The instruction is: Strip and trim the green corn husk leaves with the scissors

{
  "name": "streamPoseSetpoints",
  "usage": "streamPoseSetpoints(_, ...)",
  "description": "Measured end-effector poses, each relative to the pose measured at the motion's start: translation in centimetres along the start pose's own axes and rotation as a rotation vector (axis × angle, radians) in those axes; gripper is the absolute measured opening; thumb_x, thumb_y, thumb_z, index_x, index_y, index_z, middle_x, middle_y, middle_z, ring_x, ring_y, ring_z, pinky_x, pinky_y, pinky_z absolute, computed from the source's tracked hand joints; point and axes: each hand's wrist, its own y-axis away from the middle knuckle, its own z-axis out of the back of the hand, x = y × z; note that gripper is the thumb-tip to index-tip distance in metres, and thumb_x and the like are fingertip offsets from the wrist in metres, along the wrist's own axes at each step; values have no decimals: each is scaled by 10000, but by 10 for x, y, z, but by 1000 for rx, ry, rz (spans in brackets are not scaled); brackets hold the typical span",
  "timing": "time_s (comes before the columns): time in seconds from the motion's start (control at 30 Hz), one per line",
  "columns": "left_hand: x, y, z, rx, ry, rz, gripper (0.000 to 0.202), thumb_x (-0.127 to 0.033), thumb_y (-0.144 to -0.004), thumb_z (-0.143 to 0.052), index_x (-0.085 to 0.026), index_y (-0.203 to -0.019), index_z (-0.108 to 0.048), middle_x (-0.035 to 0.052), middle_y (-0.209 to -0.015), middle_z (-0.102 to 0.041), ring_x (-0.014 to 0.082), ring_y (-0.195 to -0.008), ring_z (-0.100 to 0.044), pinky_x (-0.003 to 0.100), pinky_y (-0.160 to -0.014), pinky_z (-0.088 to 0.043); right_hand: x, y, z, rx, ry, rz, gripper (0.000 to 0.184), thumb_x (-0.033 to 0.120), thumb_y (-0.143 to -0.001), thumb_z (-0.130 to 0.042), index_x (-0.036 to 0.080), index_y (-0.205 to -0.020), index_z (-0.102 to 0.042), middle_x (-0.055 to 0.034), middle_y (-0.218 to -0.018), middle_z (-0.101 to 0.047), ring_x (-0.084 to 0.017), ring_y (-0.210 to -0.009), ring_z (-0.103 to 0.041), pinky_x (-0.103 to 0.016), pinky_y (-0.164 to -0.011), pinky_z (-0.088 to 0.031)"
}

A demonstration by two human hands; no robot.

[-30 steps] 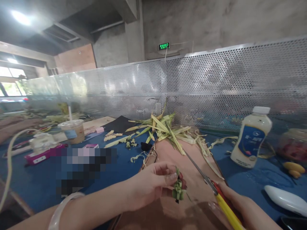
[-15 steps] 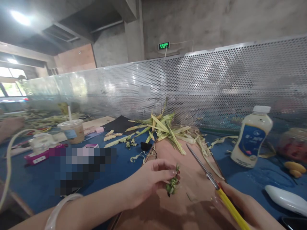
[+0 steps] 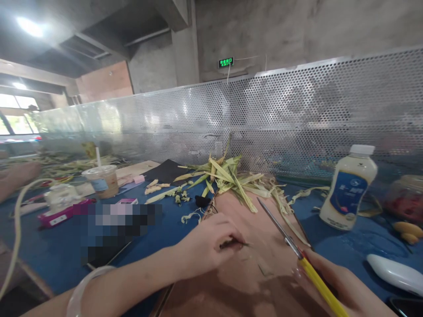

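Observation:
My left hand point(image 3: 214, 237) is closed over a small green knotted leaf piece point(image 3: 227, 242), most of it hidden behind the fingers, with a thin tip poking out past the fingertips. It hovers above a brown board point(image 3: 251, 286). In my right hand point(image 3: 340, 281) is a pair of scissors point(image 3: 280, 231) with yellow handles, blades together and pointing up and away over the board. A small leaf scrap point(image 3: 265, 269) lies on the board between my hands. At the board's far end is a heap of pale green leaf strips point(image 3: 228, 174).
To the right stand a white bottle point(image 3: 348, 189) and a white rounded case point(image 3: 395, 273). A drink cup with a straw point(image 3: 102, 182) and a purple box point(image 3: 62, 215) sit left. A perforated metal screen point(image 3: 165, 127) closes off the back. Another person's hand point(image 3: 20, 176) shows far left.
My left hand has turned over and its fingers have closed further, hiding most of the green piece. The scissors have hardly moved. A scrap on the board looks larger or shifted.

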Motion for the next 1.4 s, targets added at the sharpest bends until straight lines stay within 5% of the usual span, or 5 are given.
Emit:
streamPoseSetpoints(0.43,56,-25,-2,-20,-342,-48,273,-286,-886,-398,-181,-979,-633,97,-960,-616,206,-932,-533,301,-869,-357,-17,-6,20,-187,413,-59,220,398,-741,-531,205,-796,-619,-46,-722,-720,-218,-627,-655,-236,-522,-471)
streamPoseSetpoints(0.63,14,-29,-27,154,-299,-29,446,-321,-894,-352,-110,-1273,-456,129,-1309,-493,216,-1236,-401,342,-1050,-259,-23,-15,27,-253,432,-133,241,372,-710,-471,184,-764,-612,-61,-737,-713,-233,-654,-638,-265,-524,-444)
streamPoseSetpoints(0.83,-27,-8,-50,477,-256,26,759,-619,-841,-268,-117,-1410,-238,124,-1466,-258,278,-1340,-236,425,-1075,-248,-8,-15,22,-77,19,-93,291,434,-725,-526,173,-789,-638,-21,-700,-691,-242,-745,-631,-255,-586,-478)
streamPoseSetpoints(1.2,-63,56,-59,464,-396,1,618,-417,-919,-209,-54,-1417,-164,143,-1489,-128,220,-1374,-97,358,-1122,-143,0,-10,16,-22,-40,-149,437,537,-672,-559,145,-826,-676,7,-493,-597,-148,-374,-494,-247,-378,-385)
streamPoseSetpoints(1.4,-58,104,-42,565,-740,40,638,-396,-876,-377,19,-1356,-306,237,-1412,-257,315,-1308,-284,390,-1014,-369,-6,-11,13,-17,48,-124,345,439,-703,-550,154,-850,-679,13,-500,-593,-162,-459,-538,-233,-423,-402)
